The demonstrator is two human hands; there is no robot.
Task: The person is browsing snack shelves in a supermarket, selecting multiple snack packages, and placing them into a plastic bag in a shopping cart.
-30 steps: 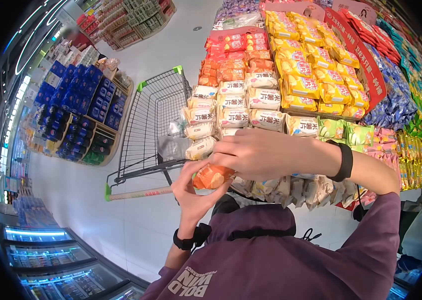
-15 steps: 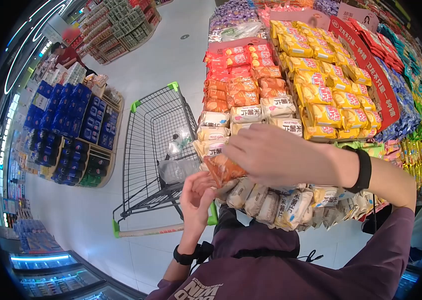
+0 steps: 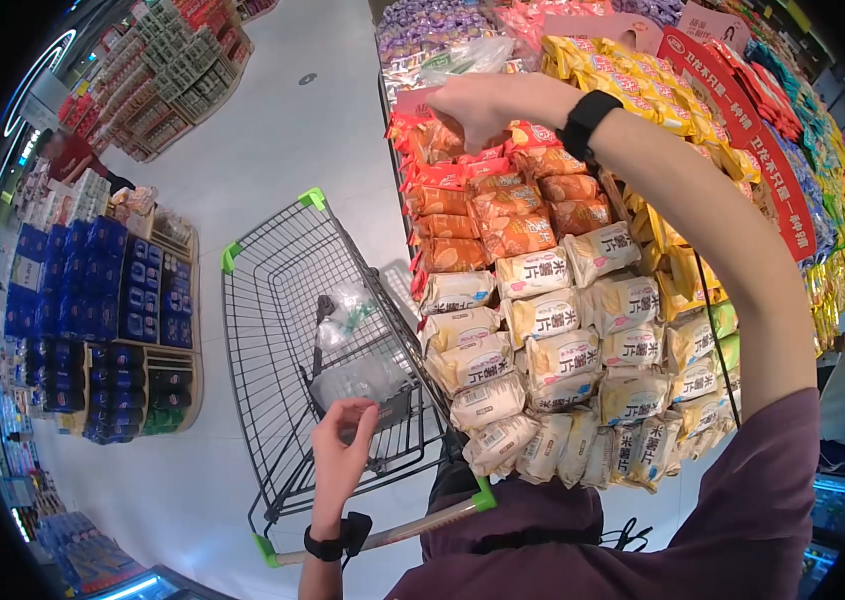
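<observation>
My right hand (image 3: 488,108) reaches to the far end of the snack display, its fingers closed on an orange snack packet (image 3: 440,142) over the red packets (image 3: 533,135). Part of that packet is hidden beneath my fingers. Below it lie rows of orange packets (image 3: 518,235) and then white packets (image 3: 543,312) with dark lettering. My left hand (image 3: 341,450) is raised over the handle end of the shopping cart (image 3: 273,300). Its fingers are loosely curled and apart, with nothing in them.
Clear plastic bags (image 3: 363,380) lie in the cart, which stands against the display's left side. Yellow packets (image 3: 633,85) and a red sign strip (image 3: 738,130) are to the right. A stand of blue packs (image 3: 93,280) and a person (image 3: 73,155) are at left.
My right hand has carried the orange packet from the near white packets to the far red ones. My left hand has let go of the packet and moved left and down.
</observation>
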